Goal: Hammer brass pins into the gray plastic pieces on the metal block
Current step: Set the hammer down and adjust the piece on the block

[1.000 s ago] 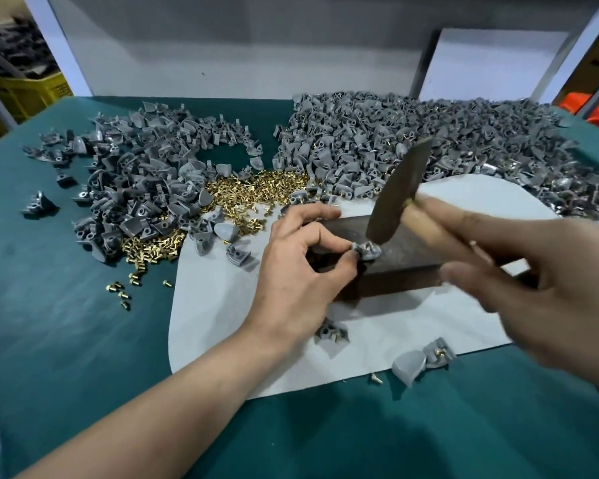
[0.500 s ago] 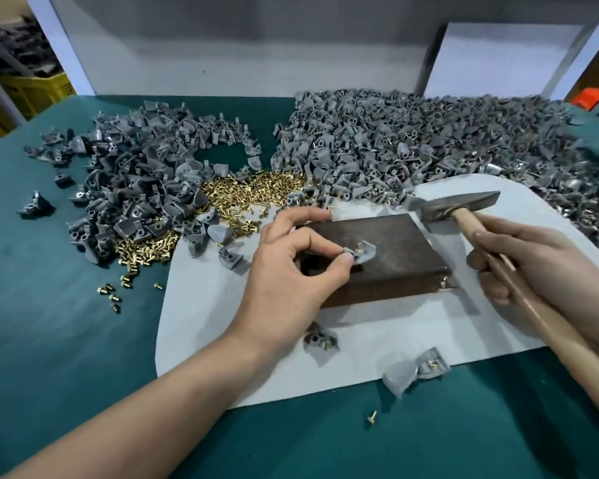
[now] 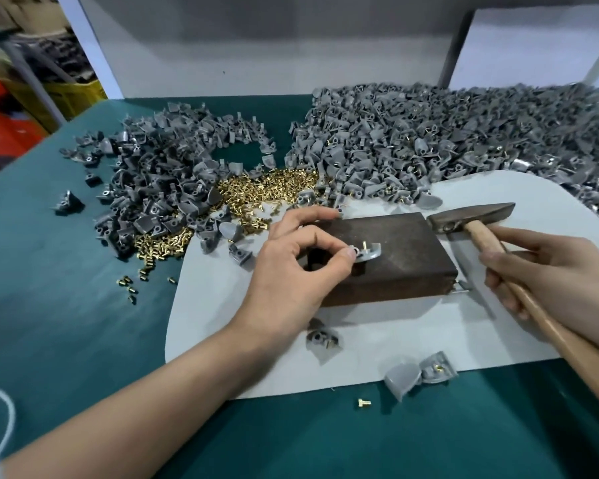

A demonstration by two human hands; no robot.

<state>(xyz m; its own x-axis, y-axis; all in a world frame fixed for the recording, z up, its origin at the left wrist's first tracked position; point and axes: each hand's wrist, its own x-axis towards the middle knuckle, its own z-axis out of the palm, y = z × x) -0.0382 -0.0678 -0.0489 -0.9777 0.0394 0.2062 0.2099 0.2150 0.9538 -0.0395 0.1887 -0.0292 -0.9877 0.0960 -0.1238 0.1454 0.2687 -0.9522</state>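
A dark metal block (image 3: 398, 257) lies on a white sheet (image 3: 412, 337) in the middle of the green table. On the block's top left sits a gray plastic piece (image 3: 369, 253) with a brass pin (image 3: 363, 244) standing up out of it. My left hand (image 3: 291, 267) pinches that piece at its left end between thumb and forefinger. My right hand (image 3: 547, 271) grips the wooden handle of a hammer (image 3: 471, 216), whose steel head rests low just beyond the block's far right corner.
Two heaps of gray pieces lie behind, a smaller pile (image 3: 159, 188) at the left and a large pile (image 3: 464, 133) at the right. Loose brass pins (image 3: 263, 191) spread between them. Stray gray pieces (image 3: 419, 373) and one stray pin (image 3: 363, 403) lie near the sheet's front edge.
The hammer came down from over the gray piece and swung off to the right of the block. My left hand has stayed on the piece, and the pin now stands visible.
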